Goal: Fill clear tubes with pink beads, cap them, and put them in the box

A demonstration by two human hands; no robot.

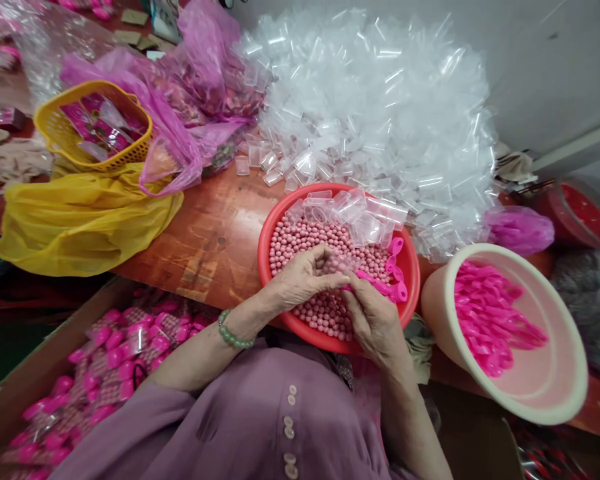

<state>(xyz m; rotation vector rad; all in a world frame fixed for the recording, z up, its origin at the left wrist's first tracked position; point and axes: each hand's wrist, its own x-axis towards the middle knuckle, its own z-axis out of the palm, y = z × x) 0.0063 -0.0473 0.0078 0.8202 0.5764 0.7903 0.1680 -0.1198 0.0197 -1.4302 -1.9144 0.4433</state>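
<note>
Over a red basin (264, 263) of pink beads (300, 235), my two hands meet. My left hand (305, 277), with a green bead bracelet on its wrist, has thumb and fingers closed around a small clear plastic tube (339, 263). At the tube's lower end, my right hand (377, 323) is pinched. A bright pink plastic strip (376, 284) runs out from beside its fingertips; the exact grip is partly hidden. More clear tubes (370, 227) lie on the beads at the basin's far side. Pink plastic pieces (395, 257) rest by its right rim.
A big heap of clear tubes (380, 100) covers the table behind. On the right stands a cream tub (560, 373) with pink strips (490, 313). At left are a yellow basket (45, 127), yellow bag (85, 220) and purple bags (205, 60). Below, a box holds pink-capped bead-filled tubes (140, 337).
</note>
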